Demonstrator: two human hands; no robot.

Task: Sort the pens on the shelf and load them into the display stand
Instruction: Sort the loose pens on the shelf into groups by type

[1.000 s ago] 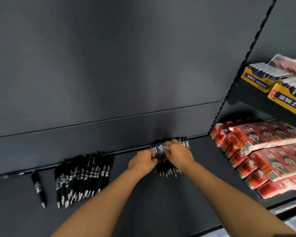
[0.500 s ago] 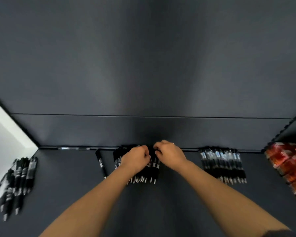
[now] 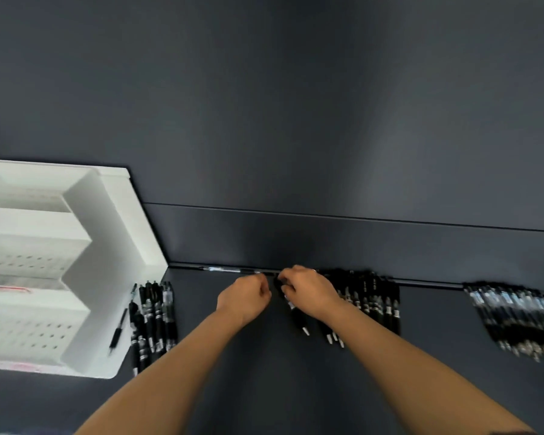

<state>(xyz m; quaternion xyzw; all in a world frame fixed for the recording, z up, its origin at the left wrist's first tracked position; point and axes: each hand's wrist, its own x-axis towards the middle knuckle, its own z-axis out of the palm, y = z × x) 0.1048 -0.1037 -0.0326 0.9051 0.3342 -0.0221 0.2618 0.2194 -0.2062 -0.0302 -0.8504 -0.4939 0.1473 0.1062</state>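
My right hand (image 3: 308, 291) grips a black pen (image 3: 299, 321) at the left end of the middle pile of black pens (image 3: 372, 304); the pen's tip pokes out below my palm. Just to its left, my left hand (image 3: 244, 298) is curled into a fist, and nothing shows in it. The white tiered display stand (image 3: 76, 246) sits at the far left. Another row of black pens (image 3: 154, 315) lies beside it, and a single pen (image 3: 118, 331) leans on its edge. A third pile with clear tops (image 3: 512, 315) lies at the right.
Everything rests on a dark grey shelf (image 3: 264, 387) with a dark back panel (image 3: 296, 120). One pen (image 3: 223, 270) lies along the shelf's back edge, left of my hands. Bare shelf stretches in front of the piles.
The view swung left, bringing the white stand fully into sight and losing the red packets. My hands shifted to the middle pile's left end, and the left hand drew slightly apart.
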